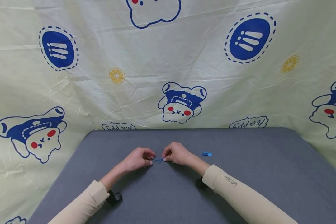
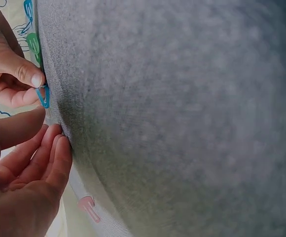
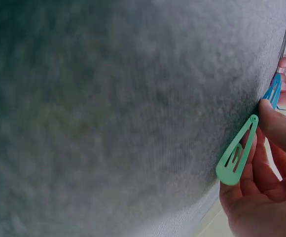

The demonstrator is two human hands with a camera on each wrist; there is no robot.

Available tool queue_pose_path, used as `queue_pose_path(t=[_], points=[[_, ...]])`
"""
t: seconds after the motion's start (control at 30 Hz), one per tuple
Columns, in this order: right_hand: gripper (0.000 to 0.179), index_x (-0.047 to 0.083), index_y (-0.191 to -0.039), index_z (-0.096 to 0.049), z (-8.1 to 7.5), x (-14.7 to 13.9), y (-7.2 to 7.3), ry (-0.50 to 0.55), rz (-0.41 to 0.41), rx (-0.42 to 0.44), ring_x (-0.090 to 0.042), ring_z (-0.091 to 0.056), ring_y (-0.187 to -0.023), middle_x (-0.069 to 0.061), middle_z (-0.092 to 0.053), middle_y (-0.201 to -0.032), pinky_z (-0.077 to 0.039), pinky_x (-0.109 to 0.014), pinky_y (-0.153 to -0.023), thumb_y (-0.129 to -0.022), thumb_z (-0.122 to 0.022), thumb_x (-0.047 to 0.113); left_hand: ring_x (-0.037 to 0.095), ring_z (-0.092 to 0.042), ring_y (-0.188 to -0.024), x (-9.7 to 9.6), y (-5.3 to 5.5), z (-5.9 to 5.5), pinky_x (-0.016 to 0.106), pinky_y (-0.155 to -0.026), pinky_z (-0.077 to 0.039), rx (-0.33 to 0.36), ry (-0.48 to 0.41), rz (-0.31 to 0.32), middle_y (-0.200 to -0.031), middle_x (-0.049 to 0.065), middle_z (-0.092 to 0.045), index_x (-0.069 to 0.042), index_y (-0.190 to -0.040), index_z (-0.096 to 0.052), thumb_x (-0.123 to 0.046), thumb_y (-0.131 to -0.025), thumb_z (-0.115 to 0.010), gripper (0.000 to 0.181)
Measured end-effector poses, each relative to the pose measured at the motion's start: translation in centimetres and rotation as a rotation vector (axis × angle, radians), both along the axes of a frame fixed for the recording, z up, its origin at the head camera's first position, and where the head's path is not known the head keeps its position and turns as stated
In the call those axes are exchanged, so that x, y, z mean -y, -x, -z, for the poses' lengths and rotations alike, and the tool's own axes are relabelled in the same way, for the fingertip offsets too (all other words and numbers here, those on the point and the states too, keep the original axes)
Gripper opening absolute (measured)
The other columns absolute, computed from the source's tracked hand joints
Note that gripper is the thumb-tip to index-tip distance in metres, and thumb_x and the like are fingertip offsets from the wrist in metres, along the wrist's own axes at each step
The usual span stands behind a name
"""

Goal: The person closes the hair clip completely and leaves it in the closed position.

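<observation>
My right hand [image 1: 179, 154] pinches a small blue hair clip [image 2: 44, 97] between thumb and fingertips, low over the grey table. The clip points toward my left hand [image 1: 139, 159], which is just short of its free end. That hand's thumb and fingers are apart, fingers loosely bent, with nothing between them. In the right wrist view the blue clip [image 3: 273, 92] shows beyond my right thumb. A green snap hair clip [image 3: 236, 153] appears large there, overlapping the right fingers in this view.
Another blue clip-like piece [image 1: 206, 153] lies on the grey table [image 1: 240, 174], right of my right hand. A pink shape [image 2: 89, 208] shows near the table's edge in the left wrist view. A printed cloth [image 1: 145, 102] hangs behind the table.
</observation>
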State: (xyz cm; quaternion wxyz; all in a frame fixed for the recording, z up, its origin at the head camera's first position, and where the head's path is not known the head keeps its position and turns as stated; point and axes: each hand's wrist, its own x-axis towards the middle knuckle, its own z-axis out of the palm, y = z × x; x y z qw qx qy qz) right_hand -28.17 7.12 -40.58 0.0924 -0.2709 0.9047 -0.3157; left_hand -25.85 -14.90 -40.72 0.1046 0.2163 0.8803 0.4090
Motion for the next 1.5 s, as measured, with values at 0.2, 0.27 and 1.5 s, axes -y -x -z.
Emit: queue_pose_path(t=[0.2,0.27,1.5], points=[[0.007,0.013,-0.084,-0.075,-0.2,-0.5,0.0,0.002,0.004,-0.010,-0.014,-0.054,-0.079,0.005,-0.066,-0.086,-0.047,-0.033,-0.074,-0.089,-0.073,0.008,0.016,-0.060,-0.084,-0.1,0.0,0.1,0.029,-0.062,-0.051,-0.012,0.000,0.001,-0.095,0.009,-0.067,0.001,-0.110,-0.068,0.000,-0.086,-0.070,0.024],[0.007,0.014,-0.085,-0.075,-0.2,-0.6,0.0,0.007,0.006,-0.010,-0.015,-0.054,-0.081,0.005,-0.067,-0.089,-0.047,-0.034,-0.077,-0.089,-0.073,0.008,0.016,-0.060,-0.084,-0.1,0.0,0.1,0.029,-0.062,-0.052,-0.018,0.000,-0.002,-0.095,0.009,-0.068,0.001,-0.109,-0.068,0.000,-0.086,-0.071,0.023],[0.010,0.014,-0.099,-0.076,-1.4,-3.6,-4.7,0.254,0.194,-0.166,-0.014,-0.056,-0.077,0.008,-0.066,-0.093,-0.051,-0.029,-0.065,-0.090,-0.073,0.011,0.019,-0.065,-0.092,-1.3,-1.4,-0.6,0.036,-0.081,-0.053,-0.154,-0.204,-0.095,-0.102,0.005,-0.071,-0.002,-0.109,-0.072,-0.008,-0.090,-0.071,0.020]])
